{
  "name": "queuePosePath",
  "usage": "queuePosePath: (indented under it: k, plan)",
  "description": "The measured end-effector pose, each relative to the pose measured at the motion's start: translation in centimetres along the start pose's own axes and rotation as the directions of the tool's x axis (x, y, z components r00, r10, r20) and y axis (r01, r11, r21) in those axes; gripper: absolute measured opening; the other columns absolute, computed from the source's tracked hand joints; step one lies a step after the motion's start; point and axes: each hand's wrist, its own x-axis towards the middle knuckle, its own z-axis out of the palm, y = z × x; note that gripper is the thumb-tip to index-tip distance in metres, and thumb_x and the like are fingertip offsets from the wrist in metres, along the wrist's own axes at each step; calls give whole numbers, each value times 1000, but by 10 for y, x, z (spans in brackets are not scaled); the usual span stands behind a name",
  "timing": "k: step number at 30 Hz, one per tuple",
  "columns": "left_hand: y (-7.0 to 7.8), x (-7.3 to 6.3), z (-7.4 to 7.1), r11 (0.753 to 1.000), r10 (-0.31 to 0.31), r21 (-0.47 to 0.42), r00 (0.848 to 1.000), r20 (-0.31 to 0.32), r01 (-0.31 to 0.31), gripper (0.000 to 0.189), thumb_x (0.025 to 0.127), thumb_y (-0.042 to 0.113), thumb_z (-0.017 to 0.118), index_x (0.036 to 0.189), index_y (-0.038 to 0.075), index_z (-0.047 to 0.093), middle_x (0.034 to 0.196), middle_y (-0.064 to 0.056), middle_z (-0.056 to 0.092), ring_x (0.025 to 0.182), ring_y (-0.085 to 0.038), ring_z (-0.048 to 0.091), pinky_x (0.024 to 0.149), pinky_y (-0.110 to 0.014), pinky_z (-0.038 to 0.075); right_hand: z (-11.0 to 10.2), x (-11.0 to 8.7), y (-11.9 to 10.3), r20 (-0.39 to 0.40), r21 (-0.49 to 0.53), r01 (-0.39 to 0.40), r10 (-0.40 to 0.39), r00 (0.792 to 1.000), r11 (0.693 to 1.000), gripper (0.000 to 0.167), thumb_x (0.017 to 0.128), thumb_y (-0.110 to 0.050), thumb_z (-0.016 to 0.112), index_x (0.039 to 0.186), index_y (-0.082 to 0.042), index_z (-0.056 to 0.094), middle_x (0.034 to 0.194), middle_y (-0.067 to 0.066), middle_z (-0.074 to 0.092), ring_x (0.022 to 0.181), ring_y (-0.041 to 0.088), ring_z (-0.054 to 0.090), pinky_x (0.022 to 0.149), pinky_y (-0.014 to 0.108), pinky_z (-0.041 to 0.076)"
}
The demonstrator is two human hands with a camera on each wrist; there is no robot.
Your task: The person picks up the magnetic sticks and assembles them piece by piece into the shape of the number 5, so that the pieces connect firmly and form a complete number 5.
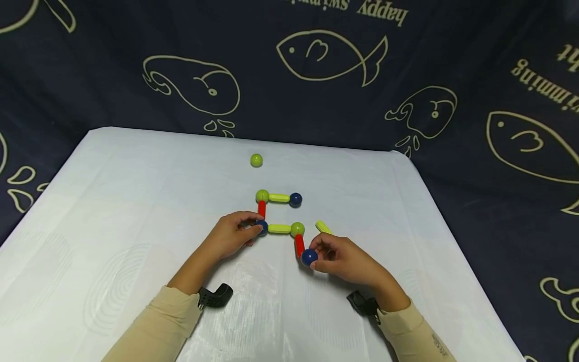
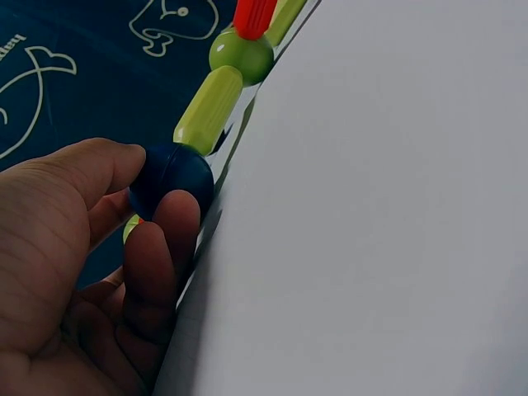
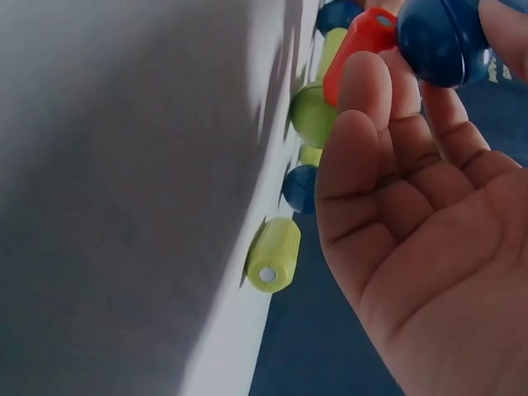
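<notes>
My left hand pinches a navy ball between thumb and fingers. From that ball a red rod runs back to a green ball, which a yellow-green rod links to another navy ball. A second yellow-green rod leads right to a green ball, from which a red rod points toward me. At its near end my right hand pinches a navy ball. The rod's end face shows beside this ball; I cannot tell whether they are joined.
One loose yellow-green rod lies just beyond the right hand. Farther back on the white-covered table sits a single green ball. A dark cloth with fish drawings hangs behind the table.
</notes>
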Motion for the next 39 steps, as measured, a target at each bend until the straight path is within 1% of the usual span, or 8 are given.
queuePosePath:
  k: [4, 11, 15, 19, 30, 35, 39]
  plan:
    - [1, 0, 0, 1000, -1, 3, 1000, 2, 1, 28, 94, 20, 70, 120, 11, 70, 106, -6, 66, 65, -14, 65, 63, -33, 53, 4, 0, -2, 14, -25, -5, 6, 1000, 1000, 26, 87, -18, 78, 107, -17, 62, 86, -3, 63, 79, 16, 58, 67, 27, 48]
    - [1, -1, 0, 1000, 5, 13, 1000, -3, -5, 27, 94, 21, 70, 119, 11, 70, 106, -6, 67, 65, -14, 64, 63, -33, 52, 8, 0, -2, 47, -74, 14, -10, 999, 997, 26, 87, -22, 79, 106, -20, 61, 86, -6, 63, 80, 13, 59, 69, 27, 49]
    - [1, -1, 0, 1000, 5, 10, 1000, -4, -5, 27, 94, 20, 70, 119, 11, 70, 106, -7, 67, 65, -14, 64, 63, -33, 52, 10, 1, 1, 48, -78, 21, -17, 999, 997, 19, 89, -16, 76, 102, -16, 61, 84, -7, 63, 75, 11, 58, 67, 26, 49]
    - [0, 0, 1, 1000, 9, 13, 1000, -8, -9, 27, 94, 20, 70, 119, 11, 70, 106, -6, 67, 65, -14, 64, 62, -33, 52, 11, 1, 2, 45, -61, 26, -23, 999, 998, 12, 90, -10, 72, 98, -12, 62, 84, -6, 64, 72, 11, 58, 66, 26, 49]
    - [0, 0, 1, 1000, 15, 12, 1000, -4, -15, 27, 94, 20, 70, 119, 11, 70, 106, -7, 66, 65, -14, 64, 62, -33, 53, 13, 2, 5, 48, -85, 14, -10, 999, 996, 14, 90, -12, 73, 97, -17, 62, 81, -7, 61, 71, 9, 56, 65, 25, 48]
    - [0, 0, 0, 1000, 8, 17, 1000, -2, -8, 27, 94, 21, 70, 119, 11, 70, 105, -6, 67, 65, -14, 64, 63, -33, 53, 13, 2, 5, 64, -98, 24, -17, 998, 995, 13, 91, -15, 73, 97, -20, 61, 79, -6, 59, 69, 9, 53, 63, 25, 45]
    - [0, 0, 0, 1000, 4, 24, 1000, -1, -4, 27, 94, 22, 70, 119, 12, 70, 104, -5, 67, 65, -14, 64, 63, -33, 52, 14, 2, 6, 69, -107, 36, -29, 997, 994, 12, 92, -17, 72, 96, -19, 61, 77, -6, 57, 68, 8, 52, 62, 24, 44]
